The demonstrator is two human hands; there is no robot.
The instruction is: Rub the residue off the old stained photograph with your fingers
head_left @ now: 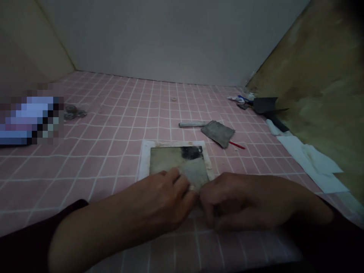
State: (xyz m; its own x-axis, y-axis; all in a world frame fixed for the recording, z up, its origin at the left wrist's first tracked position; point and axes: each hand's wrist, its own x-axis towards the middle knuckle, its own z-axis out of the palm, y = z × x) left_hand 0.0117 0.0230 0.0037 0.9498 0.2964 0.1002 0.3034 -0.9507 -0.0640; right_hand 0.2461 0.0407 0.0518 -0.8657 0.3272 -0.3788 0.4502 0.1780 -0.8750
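A stained square sheet (173, 161), grey-tan with a black patch at its far right corner, lies on a larger white backing sheet (143, 159). My left hand (153, 204) and my right hand (241, 201) meet at its near edge. Their fingers pinch a paler flap there, and the fingertips are partly hidden. Dark sleeves cover both forearms, and the near part of the white backing lies hidden beneath my hands.
The surface is pink grid-lined tile (85, 167). A grey putty knife (217, 133) lies beyond the sheet, beside a thin red stick (237, 145). Several dark rings (72, 112) sit far left, near a blurred object (28, 121). White sheets (309, 163) and dark pieces (264, 105) lie right.
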